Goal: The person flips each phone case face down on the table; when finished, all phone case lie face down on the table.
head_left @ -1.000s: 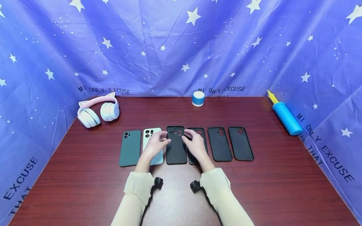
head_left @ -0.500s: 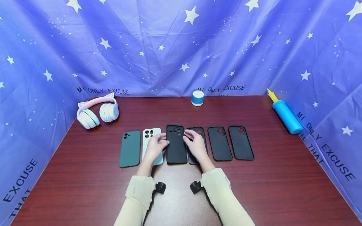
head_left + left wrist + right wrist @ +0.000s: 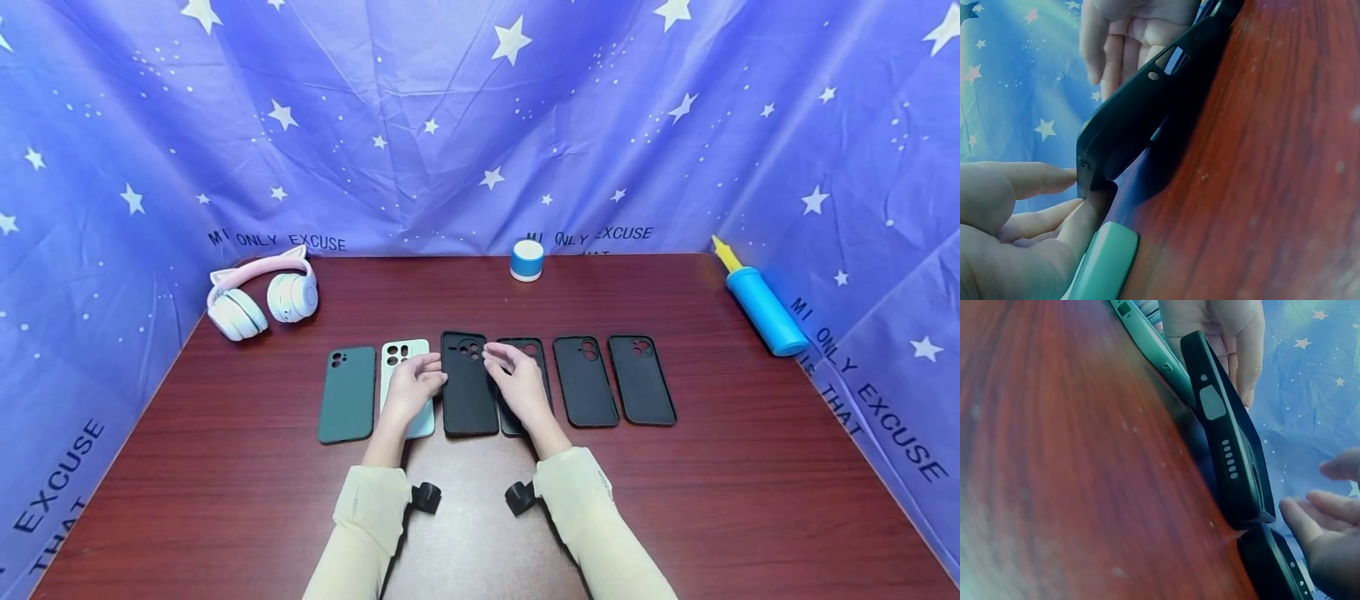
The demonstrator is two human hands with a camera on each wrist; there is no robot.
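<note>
In the head view, my left hand (image 3: pixel 408 390) pinches the left edge of a black phone case (image 3: pixel 470 396), third in a row of several. The left wrist view shows this phone case (image 3: pixel 1129 122) tilted, its top end lifted off the table and a shadow beneath. My right hand (image 3: pixel 520 385) is at the case's right edge, fingers spread; in the right wrist view its fingertips (image 3: pixel 1288 509) stand just off the case. Under my left hand lies a pale mint phone case (image 3: pixel 422 421). Another black phone case (image 3: pixel 513 423) lies partly hidden under my right hand.
A dark green phone case (image 3: pixel 347 396) lies at the row's left end, two black cases, a nearer one (image 3: pixel 587 387) and an outer one (image 3: pixel 643 392), at the right. Cat-ear headphones (image 3: pixel 262 292), a blue-white cylinder (image 3: pixel 527 261) and a blue pump (image 3: pixel 767 310) sit further back.
The middle black phone case lay flat a second ago; its top end has risen. My left hand has taken hold of its left edge. My right hand has stayed almost in place.
</note>
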